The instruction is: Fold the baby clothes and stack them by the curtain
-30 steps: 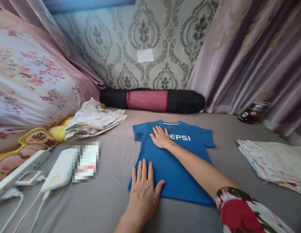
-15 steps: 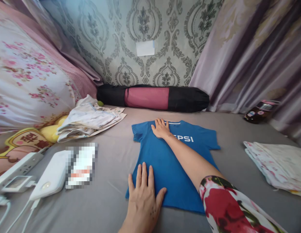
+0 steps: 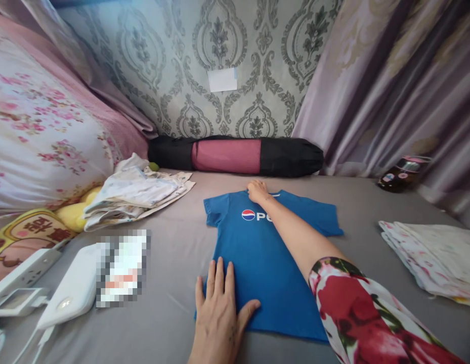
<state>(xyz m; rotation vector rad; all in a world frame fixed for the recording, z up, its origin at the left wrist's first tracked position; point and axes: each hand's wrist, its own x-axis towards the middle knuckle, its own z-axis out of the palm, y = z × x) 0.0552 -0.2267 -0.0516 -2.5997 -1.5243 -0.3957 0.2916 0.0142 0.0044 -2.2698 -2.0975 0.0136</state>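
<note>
One blue T-shirt (image 3: 257, 273) is lying flat on the grey sheet (image 3: 162, 283); my left grip (image 3: 218, 313) is resting spread over its lower corner, my right grip (image 3: 256, 191) is curling at its collar (image 3: 276, 194), whether pinching I cannot tell.

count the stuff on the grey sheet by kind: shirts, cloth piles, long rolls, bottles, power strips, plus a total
Blue shirt: 1
Cloth piles: 2, left pile and right pile
Black-and-pink roll: 1
Dark bottle: 1
White power strip: 1
Total: 6
</note>
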